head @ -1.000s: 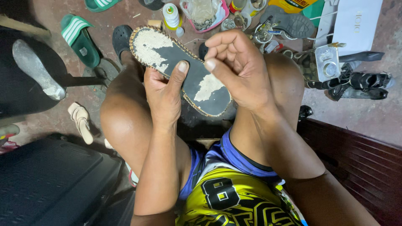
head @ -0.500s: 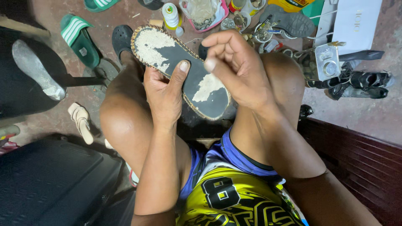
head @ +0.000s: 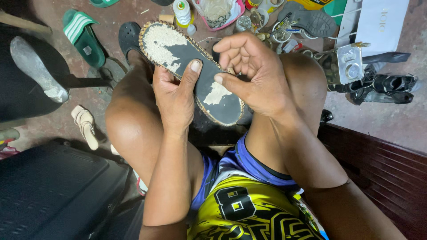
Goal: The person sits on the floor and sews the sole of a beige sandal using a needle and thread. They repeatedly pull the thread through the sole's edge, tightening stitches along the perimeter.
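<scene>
Both hands, L hand [head: 175, 95] & R hand [head: 253, 73], still grip the shoe sole [head: 189, 66]; R thumb slid onto its edge.

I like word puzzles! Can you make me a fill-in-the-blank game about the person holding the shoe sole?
1. The left hand and right hand hold a flat black shoe sole edged with woven ____.
2. The sole's black face has patches of ____ residue.
3. The green striped slide sandal lies on the ____.
4. The white thread spool stands beyond the sole's ____ end.

Missing words: rope; white; floor; far
</scene>
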Tool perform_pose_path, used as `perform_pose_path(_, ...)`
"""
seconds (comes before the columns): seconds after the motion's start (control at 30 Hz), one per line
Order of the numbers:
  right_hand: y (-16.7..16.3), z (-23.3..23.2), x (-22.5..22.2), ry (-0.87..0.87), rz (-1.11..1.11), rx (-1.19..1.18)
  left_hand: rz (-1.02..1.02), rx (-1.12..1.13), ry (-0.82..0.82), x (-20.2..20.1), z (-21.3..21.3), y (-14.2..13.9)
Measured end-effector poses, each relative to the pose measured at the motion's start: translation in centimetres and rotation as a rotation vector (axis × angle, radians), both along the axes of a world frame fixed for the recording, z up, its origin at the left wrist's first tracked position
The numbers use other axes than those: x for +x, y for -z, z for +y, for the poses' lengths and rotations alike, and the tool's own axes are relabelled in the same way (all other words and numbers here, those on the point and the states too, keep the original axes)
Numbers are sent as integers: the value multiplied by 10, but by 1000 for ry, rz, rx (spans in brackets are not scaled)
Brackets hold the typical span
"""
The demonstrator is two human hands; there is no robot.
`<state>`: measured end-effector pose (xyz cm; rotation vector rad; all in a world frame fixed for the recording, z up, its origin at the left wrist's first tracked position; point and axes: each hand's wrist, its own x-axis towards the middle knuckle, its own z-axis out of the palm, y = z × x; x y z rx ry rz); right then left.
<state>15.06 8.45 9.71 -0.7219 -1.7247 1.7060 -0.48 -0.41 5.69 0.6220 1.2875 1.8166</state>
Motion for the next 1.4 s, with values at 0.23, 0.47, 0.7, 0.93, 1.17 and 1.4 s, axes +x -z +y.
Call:
perform_pose_path(0.23,6,-3,-3,18,30,64,195,-47,-139,4,7,-13)
perform_pose_path(0.47,2,-7,-9,160,-161,322,381,-56,-111,1,1,-10)
perform_pose_path(0.7,-12,-12,-14,143,-325,578,-36,11,161,3,6,11)
perform_pose_path(0.93,-20,-13,-15,105,-302,748,-95,-23,183,-5,5,12)
perform_pose_path(1.17,-7,-21,-9,76,-200,517,12,-39,181,-7,0,12)
perform_pose_path(1.4,8,4,-5,228,-125,199,-84,45,326,-11,-7,0)
